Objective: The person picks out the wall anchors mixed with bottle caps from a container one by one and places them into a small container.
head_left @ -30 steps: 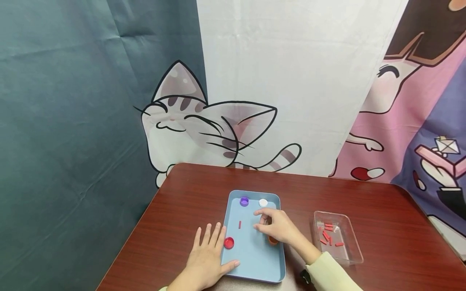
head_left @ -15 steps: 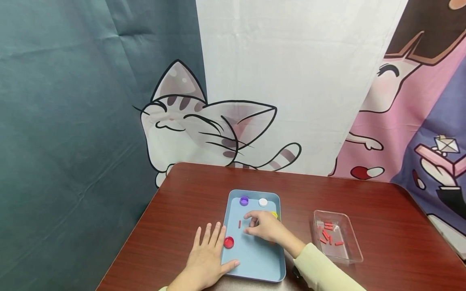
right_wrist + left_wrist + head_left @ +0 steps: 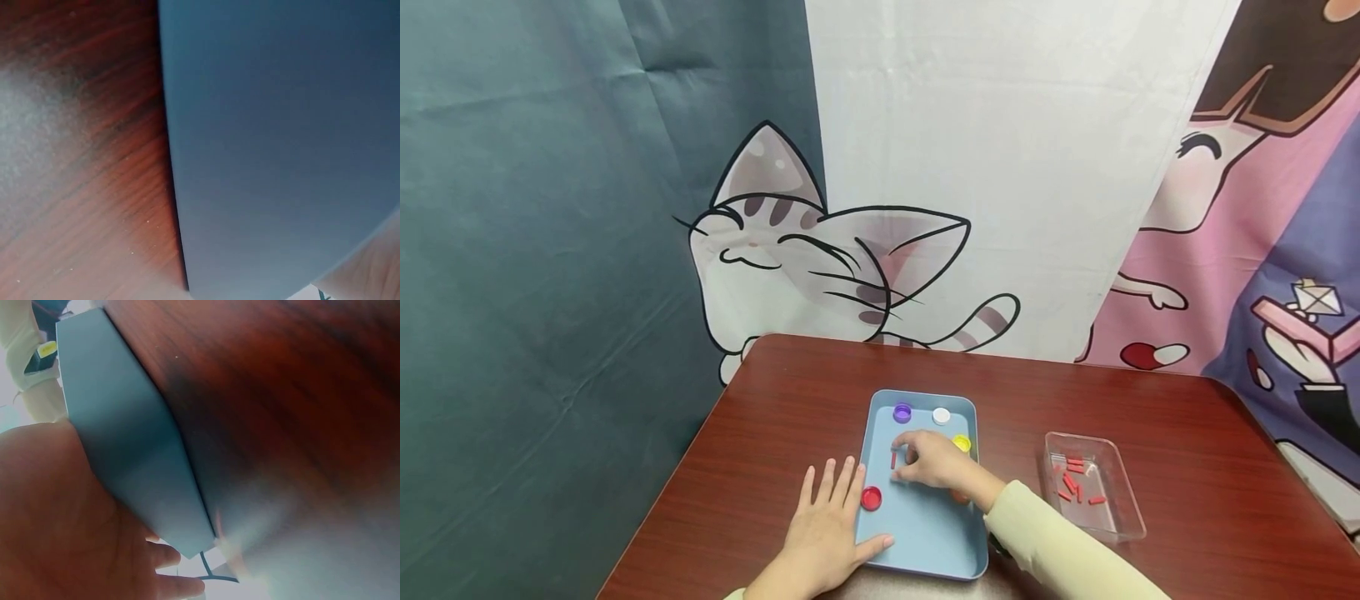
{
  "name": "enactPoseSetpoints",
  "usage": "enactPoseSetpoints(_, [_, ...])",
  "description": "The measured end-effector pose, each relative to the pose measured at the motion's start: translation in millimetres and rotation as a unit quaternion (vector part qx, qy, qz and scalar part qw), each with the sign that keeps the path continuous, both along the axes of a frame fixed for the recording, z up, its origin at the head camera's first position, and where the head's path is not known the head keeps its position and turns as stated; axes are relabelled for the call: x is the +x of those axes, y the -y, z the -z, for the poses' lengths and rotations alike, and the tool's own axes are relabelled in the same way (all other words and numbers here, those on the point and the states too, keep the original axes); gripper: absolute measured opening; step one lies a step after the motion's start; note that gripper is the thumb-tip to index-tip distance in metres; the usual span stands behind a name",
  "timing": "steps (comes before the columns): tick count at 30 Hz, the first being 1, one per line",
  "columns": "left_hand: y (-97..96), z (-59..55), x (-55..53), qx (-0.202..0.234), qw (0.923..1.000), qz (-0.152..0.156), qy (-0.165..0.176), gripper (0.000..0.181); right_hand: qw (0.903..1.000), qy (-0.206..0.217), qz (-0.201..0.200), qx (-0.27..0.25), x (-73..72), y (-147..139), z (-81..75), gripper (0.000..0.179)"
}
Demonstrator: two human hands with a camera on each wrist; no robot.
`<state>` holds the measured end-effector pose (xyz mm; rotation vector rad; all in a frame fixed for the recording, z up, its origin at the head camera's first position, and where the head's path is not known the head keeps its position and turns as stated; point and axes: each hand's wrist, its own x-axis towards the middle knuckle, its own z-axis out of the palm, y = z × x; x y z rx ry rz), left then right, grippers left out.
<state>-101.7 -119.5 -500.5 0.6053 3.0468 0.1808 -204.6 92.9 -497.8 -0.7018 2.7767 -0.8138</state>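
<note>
My left hand lies with fingers spread at the left side of a light blue tray, its thumb over the tray's near left corner. In the left wrist view, that hand is against the tray's outer wall. Above the tray floor is my right hand, thumb and index finger apart on either side of a small red stick. Contact with the stick cannot be made out. The right wrist view mostly shows the tray's side.
On the tray are a purple cap, a white cap, a yellow cap and a red cap. An orange-brown one is mostly behind the right wrist. A clear plastic box with several red sticks stands to the right.
My right hand has moved left across the tray to the lone red stick, uncovering the yellow cap. The left hand has stayed in place.
</note>
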Motion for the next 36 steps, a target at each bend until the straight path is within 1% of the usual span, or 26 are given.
enactPoseSetpoints(7, [0.4,0.3,-1.0,-0.001,1.0000,0.003,-0.007,0.103,0.9996,-0.003,0.020,0.018,-3.3,5,2.4,0.040])
enactPoseSetpoints(13, [0.8,-0.5,-1.3,0.000,1.0000,0.003,-0.003,0.103,0.9995,-0.006,0.024,0.020,-4.6,8,2.0,0.037])
enactPoseSetpoints(21, [1.2,-1.0,1.1,0.007,1.0000,0.005,-0.004,0.103,0.9987,-0.015,0.029,0.040,-5.7,14,3.8,0.033])
enactPoseSetpoints(25, [1.5,-0.8,2.0,0.000,0.9999,0.004,-0.014,0.103,0.9988,-0.017,0.026,0.037,-4.9,16,4.8,0.028])
enactPoseSetpoints(30, [0.8,0.1,-0.5,0.001,0.9996,0.006,-0.029,0.102,0.9978,-0.032,0.037,0.045,-5.1,17,4.0,0.026])
enactPoseSetpoints(36, [0.1,1.1,-0.4,-0.002,0.9998,0.006,-0.018,0.103,0.9976,-0.029,0.038,0.050,-3.7,17,3.7,0.023])
